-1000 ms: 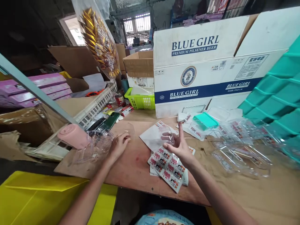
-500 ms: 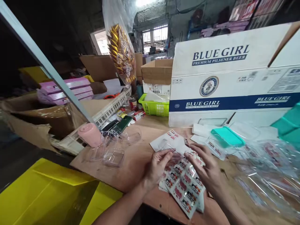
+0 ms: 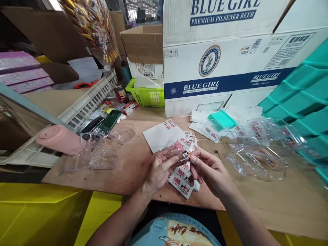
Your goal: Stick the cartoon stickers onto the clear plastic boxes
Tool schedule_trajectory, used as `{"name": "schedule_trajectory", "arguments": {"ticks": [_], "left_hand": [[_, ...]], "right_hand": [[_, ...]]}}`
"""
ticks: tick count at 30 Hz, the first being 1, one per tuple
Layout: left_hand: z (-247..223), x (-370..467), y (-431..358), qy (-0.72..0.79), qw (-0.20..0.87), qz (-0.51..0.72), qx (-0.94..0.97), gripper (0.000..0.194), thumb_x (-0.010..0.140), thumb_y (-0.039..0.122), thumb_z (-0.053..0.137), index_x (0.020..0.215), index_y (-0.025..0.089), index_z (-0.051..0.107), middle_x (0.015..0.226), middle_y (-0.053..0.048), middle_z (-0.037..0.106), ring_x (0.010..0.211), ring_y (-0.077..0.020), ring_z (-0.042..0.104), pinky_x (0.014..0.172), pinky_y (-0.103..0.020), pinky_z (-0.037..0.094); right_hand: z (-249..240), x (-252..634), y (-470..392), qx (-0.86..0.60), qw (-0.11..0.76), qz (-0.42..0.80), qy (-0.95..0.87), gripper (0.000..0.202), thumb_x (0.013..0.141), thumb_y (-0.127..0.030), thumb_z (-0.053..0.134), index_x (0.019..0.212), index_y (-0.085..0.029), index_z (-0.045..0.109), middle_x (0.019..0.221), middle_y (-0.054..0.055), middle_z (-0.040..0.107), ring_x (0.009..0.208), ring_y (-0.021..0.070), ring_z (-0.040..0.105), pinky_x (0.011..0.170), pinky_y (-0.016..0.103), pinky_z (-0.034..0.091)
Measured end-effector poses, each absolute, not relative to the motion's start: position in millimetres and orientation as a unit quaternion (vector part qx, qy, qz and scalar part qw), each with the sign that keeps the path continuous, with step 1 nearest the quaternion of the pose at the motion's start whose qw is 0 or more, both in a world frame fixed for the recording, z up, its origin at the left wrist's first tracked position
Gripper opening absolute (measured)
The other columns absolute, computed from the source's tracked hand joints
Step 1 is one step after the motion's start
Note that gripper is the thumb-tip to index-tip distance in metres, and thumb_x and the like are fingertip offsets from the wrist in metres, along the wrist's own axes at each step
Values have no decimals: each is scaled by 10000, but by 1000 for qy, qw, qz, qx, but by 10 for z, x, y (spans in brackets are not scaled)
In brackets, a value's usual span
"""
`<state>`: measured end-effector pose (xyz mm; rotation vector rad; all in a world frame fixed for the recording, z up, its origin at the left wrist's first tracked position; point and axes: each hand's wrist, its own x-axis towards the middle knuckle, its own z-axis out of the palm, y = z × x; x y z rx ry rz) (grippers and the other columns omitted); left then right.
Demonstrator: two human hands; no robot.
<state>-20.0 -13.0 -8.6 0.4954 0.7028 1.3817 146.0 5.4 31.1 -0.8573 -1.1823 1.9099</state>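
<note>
Between thumb and fingers, my left hand (image 3: 159, 171) grips a small clear plastic box (image 3: 169, 145) over the middle of the table. My right hand (image 3: 210, 168) pinches a small cartoon sticker (image 3: 186, 155), held at the near right side of the box; whether it is stuck down I cannot tell. Below both hands lie sticker sheets (image 3: 182, 191) with red lettering and cartoon animals, partly covered by the fingers. Behind them is a mostly bare white backing sheet (image 3: 156, 138) with a few stickers left at its top.
Clear plastic boxes (image 3: 104, 160) lie at left by a pink cup (image 3: 61, 139) and a dark green phone (image 3: 110, 121). More clear boxes (image 3: 258, 162) with stickers sit at right, near a teal lid (image 3: 222, 120). Teal bins (image 3: 304, 92) and a beer carton (image 3: 189, 71) stand behind.
My right hand has come from above the sticker sheet to the clear box, with a sticker in its fingertips. My left hand still grips the box. The camera view has tilted downward.
</note>
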Motion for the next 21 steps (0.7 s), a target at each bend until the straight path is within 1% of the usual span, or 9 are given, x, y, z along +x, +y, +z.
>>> {"name": "schedule_trajectory", "arguments": {"ticks": [3, 7, 10, 13, 17, 21], "left_hand": [[-64, -166, -147, 317, 685, 614, 230, 248, 749, 136, 778, 984, 154, 704, 953, -59, 777, 857, -167, 728, 852, -315, 579], [-35, -142, -176, 300, 687, 613, 250, 163, 761, 138, 769, 917, 173, 737, 902, -29, 778, 828, -154, 723, 830, -295, 581], [-39, -131, -190, 303, 686, 609, 258, 155, 770, 146, 763, 921, 173, 740, 928, -41, 777, 855, -169, 724, 853, -318, 578], [-53, -127, -193, 313, 679, 606, 272, 183, 790, 152, 747, 971, 166, 733, 991, -66, 770, 903, -190, 721, 877, -336, 570], [-55, -130, -197, 312, 673, 605, 291, 201, 821, 152, 713, 1021, 170, 724, 1056, -77, 758, 963, -211, 713, 903, -348, 558], [-48, -135, -206, 315, 671, 601, 299, 211, 835, 147, 695, 1042, 177, 723, 1093, -76, 750, 993, -207, 705, 908, -331, 552]], "right_hand": [[284, 1493, 25, -345, 331, 745, -465, 250, 938, -412, 605, 868, -175, 570, 473, -41, 593, 336, 37, 428, 375, 139, 336], [251, 1493, 19, -370, 311, 742, -465, 272, 933, -443, 601, 870, -182, 551, 434, -50, 580, 301, 39, 411, 332, 123, 270], [229, 1473, 13, -371, 306, 749, -456, 283, 920, -457, 611, 862, -188, 546, 409, -68, 554, 282, 39, 374, 342, 138, 310], [225, 1455, 1, -376, 302, 753, -448, 287, 914, -465, 613, 855, -194, 542, 393, -81, 532, 277, 38, 349, 364, 154, 357], [235, 1444, -7, -382, 299, 753, -444, 291, 912, -471, 611, 844, -198, 537, 375, -91, 510, 275, 40, 348, 367, 155, 363], [219, 1443, -1, -386, 300, 750, -447, 298, 918, -479, 599, 841, -197, 538, 373, -90, 509, 269, 44, 364, 356, 155, 322]]}}
